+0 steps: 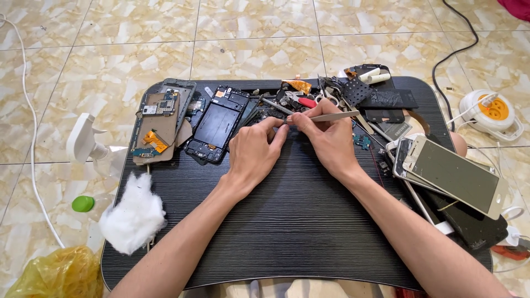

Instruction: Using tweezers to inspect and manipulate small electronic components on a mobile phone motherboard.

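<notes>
Right now the right hand (328, 138) is closed in a pinch around a pair of metal tweezers (331, 116), their shaft running out to the right over the knuckles and their tip pointing toward the left hand (254, 152). That left hand is curled nearly shut, thumb and forefinger pressed together on a tiny part (285, 124) that is too small to identify; the two hands meet just short of the counter's far edge, near its middle. The part looks light and easy to drop, likely delicate, so it is best held by its edges with a soft pinch, while the tweezers are stiff, thin and slippery and sit best gripped at mid-length. Beyond the fingers, along the far edge, lie a black phone frame (216, 126), a stack of phone backs with circuit boards (160, 118), red-handled pliers (301, 101) and a flat black battery (395, 99). Toward the right edge rests a pile of phones, the top one white with a dark screen (455, 176). At the left edge a wad of white cotton (134, 216) overhangs the black woodgrain counter (287, 221). On the tiled floor sit a yellow plastic bag (55, 273), a green cap (83, 203) and a white extension reel (491, 113).
</notes>
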